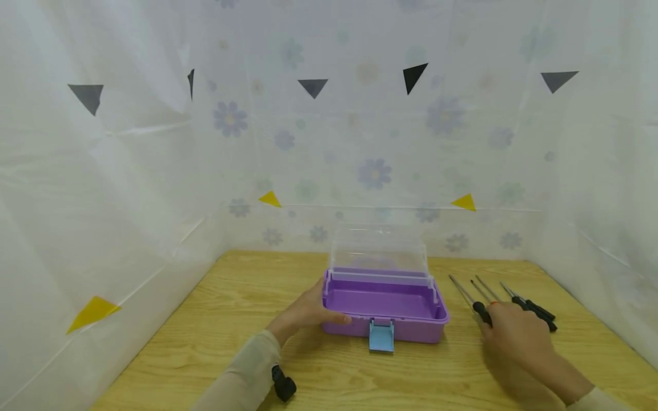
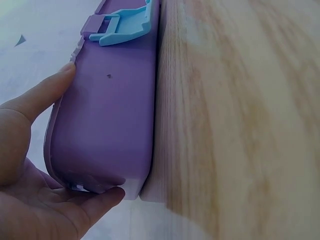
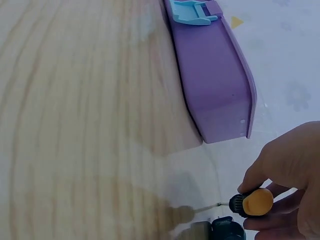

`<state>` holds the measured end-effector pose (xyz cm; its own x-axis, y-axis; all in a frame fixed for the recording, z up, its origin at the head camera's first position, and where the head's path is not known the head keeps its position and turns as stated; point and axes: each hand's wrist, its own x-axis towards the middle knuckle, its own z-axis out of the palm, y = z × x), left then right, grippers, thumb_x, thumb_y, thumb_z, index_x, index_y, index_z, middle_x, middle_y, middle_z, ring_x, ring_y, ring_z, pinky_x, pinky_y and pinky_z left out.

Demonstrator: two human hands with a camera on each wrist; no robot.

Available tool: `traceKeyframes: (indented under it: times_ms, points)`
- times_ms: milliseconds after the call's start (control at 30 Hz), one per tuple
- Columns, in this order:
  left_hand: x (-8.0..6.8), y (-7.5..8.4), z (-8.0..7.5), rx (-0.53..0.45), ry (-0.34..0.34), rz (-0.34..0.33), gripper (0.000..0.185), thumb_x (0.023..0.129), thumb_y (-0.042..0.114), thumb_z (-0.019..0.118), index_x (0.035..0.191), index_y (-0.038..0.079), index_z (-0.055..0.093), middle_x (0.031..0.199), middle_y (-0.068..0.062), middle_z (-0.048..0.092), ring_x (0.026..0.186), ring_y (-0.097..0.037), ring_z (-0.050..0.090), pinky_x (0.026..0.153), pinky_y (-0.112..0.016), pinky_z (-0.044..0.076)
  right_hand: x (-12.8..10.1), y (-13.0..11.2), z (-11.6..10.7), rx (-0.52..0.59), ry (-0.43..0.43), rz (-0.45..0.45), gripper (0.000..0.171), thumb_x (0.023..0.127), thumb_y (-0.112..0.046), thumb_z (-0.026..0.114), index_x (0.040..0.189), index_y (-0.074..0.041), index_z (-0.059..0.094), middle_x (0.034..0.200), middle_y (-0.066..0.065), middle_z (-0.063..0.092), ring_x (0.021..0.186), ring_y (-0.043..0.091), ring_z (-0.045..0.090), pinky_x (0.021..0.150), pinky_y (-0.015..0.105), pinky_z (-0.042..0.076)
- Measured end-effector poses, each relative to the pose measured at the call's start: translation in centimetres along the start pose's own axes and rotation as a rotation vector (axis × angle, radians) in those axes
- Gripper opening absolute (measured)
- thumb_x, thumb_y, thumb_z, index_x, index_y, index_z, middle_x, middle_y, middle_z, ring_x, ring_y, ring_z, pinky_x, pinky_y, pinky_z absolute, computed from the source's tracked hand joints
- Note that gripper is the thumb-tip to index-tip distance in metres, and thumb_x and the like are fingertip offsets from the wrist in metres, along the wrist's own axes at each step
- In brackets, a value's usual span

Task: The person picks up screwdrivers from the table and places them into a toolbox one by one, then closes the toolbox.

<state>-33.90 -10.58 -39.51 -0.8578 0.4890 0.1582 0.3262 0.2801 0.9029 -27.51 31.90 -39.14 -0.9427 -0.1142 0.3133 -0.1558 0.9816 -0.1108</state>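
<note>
A purple toolbox (image 1: 382,329) sits on the table with its clear lid (image 1: 380,248) raised and its blue latch (image 1: 381,337) hanging down in front. Nothing lies inside the part I can see. My left hand (image 1: 308,308) grips the box's left end, thumb over the front rim and fingers along the side, as the left wrist view shows. To the right of the box, my right hand (image 1: 519,334) pinches a screwdriver (image 3: 257,201) with an orange-ended handle between thumb and fingers. Beside it lies a black-handled screwdriver (image 1: 481,313).
Right of my right hand lie several more black-handled tools (image 1: 540,310), partly hidden by it. Wood-grain table (image 1: 247,285) extends to white sheeting (image 1: 128,228) at the back and sides. A small black device (image 1: 284,385) is by my left wrist.
</note>
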Motion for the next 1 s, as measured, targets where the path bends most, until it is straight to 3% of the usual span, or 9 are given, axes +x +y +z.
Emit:
traceKeyframes:
  times_ms: [67, 167, 467, 567, 700, 867, 1000]
  points:
    - [0.0, 0.0, 0.0, -0.008, 0.001, -0.001, 0.118, 0.077, 0.023, 0.092, 0.165, 0.010, 0.015, 0.146, -0.015, 0.053, 0.131, -0.042, 0.052, 0.113, -0.061, 0.035, 0.1, 0.1, -0.3, 0.008, 0.009, 0.009, 0.016, 0.091, -0.013, 0.074, 0.087, 0.001, 0.068, 0.069, 0.006, 0.055, 0.048, 0.019, 0.042, 0.039, 0.030, 0.031]
    - [-0.1, 0.0, 0.0, -0.013, 0.002, 0.000, 0.117, 0.077, 0.023, 0.092, 0.165, 0.011, 0.015, 0.145, -0.013, 0.053, 0.131, -0.042, 0.052, 0.113, -0.060, 0.035, 0.3, 0.5, -0.5, 0.032, 0.031, -0.003, 0.029, 0.090, -0.011, 0.075, 0.112, 0.008, 0.073, 0.078, 0.010, 0.065, 0.046, 0.016, 0.042, 0.039, 0.029, 0.032]
    - [0.0, 0.0, 0.0, 0.007, 0.002, 0.002, 0.119, 0.077, 0.025, 0.092, 0.166, 0.012, 0.013, 0.147, -0.011, 0.052, 0.133, -0.041, 0.050, 0.113, -0.060, 0.035, 0.3, 2.3, -0.7, 0.143, 0.074, 0.002, 0.028, 0.094, -0.010, 0.068, 0.112, 0.010, 0.071, 0.065, -0.001, 0.055, 0.043, 0.015, 0.038, 0.039, 0.027, 0.029]
    - [0.0, 0.0, 0.0, 0.010, 0.005, 0.004, 0.119, 0.077, 0.024, 0.092, 0.166, 0.012, 0.014, 0.147, -0.011, 0.053, 0.133, -0.041, 0.050, 0.113, -0.060, 0.035, 0.4, 3.1, -0.8, 0.172, 0.062, 0.018, 0.030, 0.095, -0.010, 0.068, 0.115, 0.012, 0.070, 0.069, 0.001, 0.061, 0.044, 0.016, 0.039, 0.039, 0.027, 0.029]
    - [0.1, -0.1, 0.0, 0.015, 0.004, 0.008, 0.119, 0.077, 0.024, 0.092, 0.165, 0.011, 0.014, 0.148, -0.013, 0.052, 0.134, -0.041, 0.050, 0.114, -0.059, 0.035, 0.6, 4.1, -1.1, 0.220, 0.049, 0.040, 0.032, 0.096, -0.012, 0.067, 0.117, 0.013, 0.068, 0.080, 0.009, 0.070, 0.048, 0.018, 0.043, 0.041, 0.030, 0.031]
    - [0.1, -0.1, 0.0, 0.017, 0.000, 0.014, 0.118, 0.077, 0.023, 0.092, 0.165, 0.010, 0.014, 0.150, -0.017, 0.050, 0.134, -0.042, 0.050, 0.113, -0.060, 0.035, 0.8, 5.5, -1.9, 0.291, 0.015, 0.087, 0.039, 0.100, -0.016, 0.065, 0.125, 0.014, 0.064, 0.095, 0.024, 0.069, 0.055, 0.021, 0.049, 0.045, 0.033, 0.037]
    - [0.0, -0.1, 0.0, 0.018, 0.000, 0.012, 0.118, 0.077, 0.024, 0.092, 0.165, 0.011, 0.014, 0.148, -0.014, 0.051, 0.133, -0.042, 0.050, 0.113, -0.060, 0.035, 0.9, 6.6, -2.7, 0.341, -0.035, 0.105, 0.046, 0.103, -0.022, 0.063, 0.131, 0.015, 0.060, 0.115, 0.038, 0.063, 0.080, 0.045, 0.063, 0.058, 0.044, 0.053]
